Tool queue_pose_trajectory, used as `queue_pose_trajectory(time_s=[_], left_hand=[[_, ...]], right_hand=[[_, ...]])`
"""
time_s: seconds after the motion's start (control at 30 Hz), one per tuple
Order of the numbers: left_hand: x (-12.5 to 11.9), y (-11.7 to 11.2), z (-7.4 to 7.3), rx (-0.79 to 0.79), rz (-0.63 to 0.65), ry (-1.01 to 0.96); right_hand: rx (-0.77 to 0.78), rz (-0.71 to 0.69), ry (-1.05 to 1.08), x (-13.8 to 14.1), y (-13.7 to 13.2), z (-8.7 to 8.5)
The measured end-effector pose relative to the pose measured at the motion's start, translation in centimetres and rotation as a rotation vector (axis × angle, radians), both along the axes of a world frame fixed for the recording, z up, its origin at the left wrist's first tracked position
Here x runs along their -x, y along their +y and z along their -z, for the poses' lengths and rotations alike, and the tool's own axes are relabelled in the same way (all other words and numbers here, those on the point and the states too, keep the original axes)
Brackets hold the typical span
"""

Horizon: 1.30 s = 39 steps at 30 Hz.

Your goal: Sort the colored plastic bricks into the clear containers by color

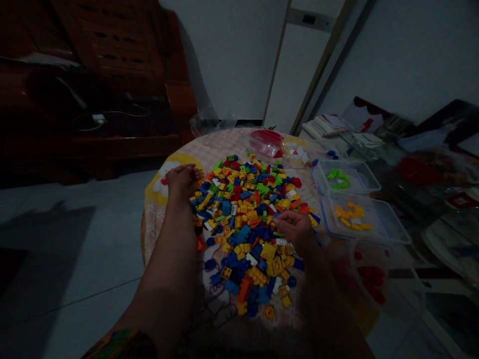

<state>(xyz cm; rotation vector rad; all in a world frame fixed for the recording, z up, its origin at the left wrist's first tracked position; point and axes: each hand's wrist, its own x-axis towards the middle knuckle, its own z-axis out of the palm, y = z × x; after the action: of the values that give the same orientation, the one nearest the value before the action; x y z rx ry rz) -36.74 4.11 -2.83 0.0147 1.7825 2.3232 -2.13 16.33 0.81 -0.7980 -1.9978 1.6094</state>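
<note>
A large heap of small plastic building bricks (250, 219) in blue, yellow, red, green and orange covers a round table (164, 199) with a patterned cloth. My left hand (181, 179) rests at the heap's left edge, fingers curled down onto the bricks. My right hand (295, 227) lies on the heap's right side, fingers bent and pinched together over the bricks. What either hand grips is hidden in the dim light.
Right of the table stand clear plastic boxes: one with green bricks (339, 179), one with yellow bricks (352, 217), a round tub with red bricks (368, 284). A red lid (266, 142) lies at the back. A dark wooden sofa (97, 85) stands on the left.
</note>
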Motion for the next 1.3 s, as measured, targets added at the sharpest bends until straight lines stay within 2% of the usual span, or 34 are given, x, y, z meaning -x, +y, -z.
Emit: queue_pose_trajectory(time_s=[0.1, 0.2, 0.3, 0.37, 0.4, 0.57, 0.67, 0.77, 1.07, 1.3], left_hand=[[0.1, 0.0, 0.1, 0.002, -0.003, 0.008], [0.3, 0.0, 0.3, -0.009, 0.002, 0.008], [0.4, 0.0, 0.4, -0.021, 0.008, 0.009], [0.3, 0.0, 0.4, -0.016, 0.005, 0.011], [0.2, 0.0, 0.3, -0.013, 0.004, 0.013], [0.0, -0.1, 0.0, -0.017, 0.011, 0.001], [0.0, 0.0, -0.1, -0.022, 0.013, -0.009], [-0.1, 0.0, -0.3, -0.006, 0.013, -0.015], [-0.4, -0.1, -0.8, -0.009, 0.004, -0.034], [-0.2, -0.2, -0.6, -0.036, 0.013, -0.042]], right_hand=[[-0.283, -0.156, -0.137, 0.2, -0.8, 0.1], [-0.515, -0.192, -0.265, 0.5, -1.7, 0.0], [-0.585, -0.168, -0.296, 0.7, -2.2, 0.1], [-0.496, -0.137, -0.245, 0.8, -2.1, 0.2], [-0.405, -0.109, -0.199, 0.9, -1.9, 0.3], [0.269, 0.068, 0.054, 0.9, -1.1, 0.2], [0.487, 0.097, 0.185, 0.8, -0.7, -0.1], [0.563, 0.111, 0.267, 0.8, -0.3, -0.1], [0.659, 0.098, 0.388, 0.6, 0.5, -0.2], [0.606, 0.14, 0.444, 0.6, 0.5, -0.2]])
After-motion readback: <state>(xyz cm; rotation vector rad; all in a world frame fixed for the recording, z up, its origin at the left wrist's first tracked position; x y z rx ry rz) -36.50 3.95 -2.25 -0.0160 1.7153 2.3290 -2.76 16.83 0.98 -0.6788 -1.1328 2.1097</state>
